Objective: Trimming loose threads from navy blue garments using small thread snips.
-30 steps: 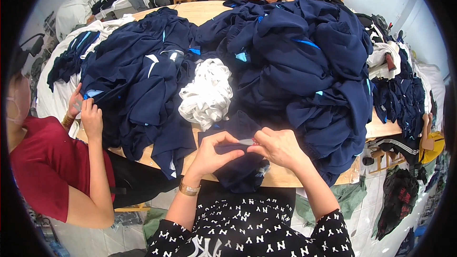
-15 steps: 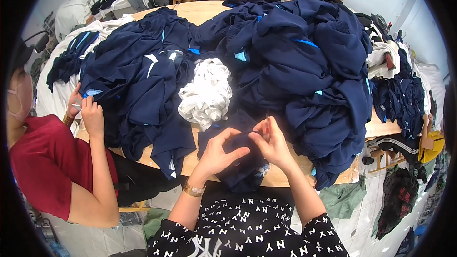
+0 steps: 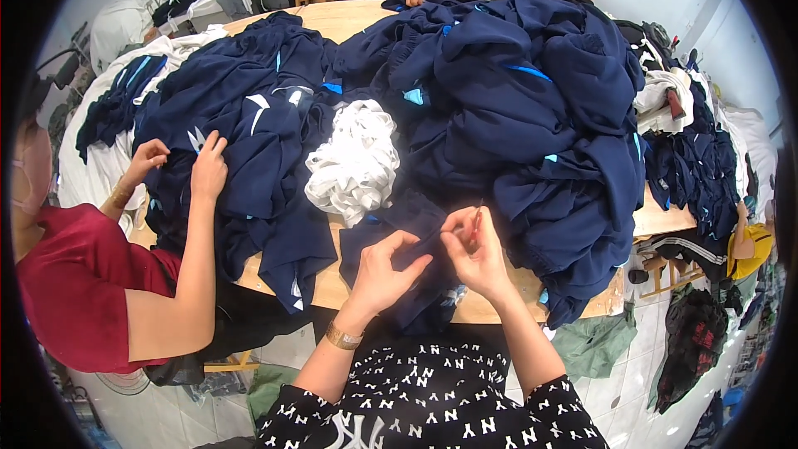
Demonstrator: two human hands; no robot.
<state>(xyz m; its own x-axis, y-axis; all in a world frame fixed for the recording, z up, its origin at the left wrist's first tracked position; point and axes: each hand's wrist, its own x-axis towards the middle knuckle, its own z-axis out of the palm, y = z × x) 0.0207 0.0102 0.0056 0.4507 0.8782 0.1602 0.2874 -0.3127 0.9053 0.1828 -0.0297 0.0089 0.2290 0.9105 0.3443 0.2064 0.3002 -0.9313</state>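
Note:
A navy garment [image 3: 413,214] lies in front of me, partly on the wooden table and hanging toward my lap. My left hand [image 3: 384,270] grips it with curled fingers, the thumb apart from the index finger; the hold itself is partly hidden. Beside it, my right hand [image 3: 474,254] is closed around a small red-handled tool [image 3: 476,224] with a thin pointed tip facing up. The right fingertips are at the garment's edge; whether they also pinch cloth, I cannot tell. A pale patterned bit [image 3: 454,295] shows low on the garment.
A big navy garment heap [image 3: 507,108] rises at right, another navy pile [image 3: 241,116] at left. Between them sits a bundle of white strips [image 3: 353,162]. The wooden table [image 3: 490,309] ends near my lap. A co-worker in a red top [image 3: 91,283] holds scissors [image 3: 196,140] at left; others sit farther off.
My hands have drawn slightly apart at the garment, and the right turns the red-handled tool more upright. The co-worker's hands moved right across the left pile, with the scissors now pointing up.

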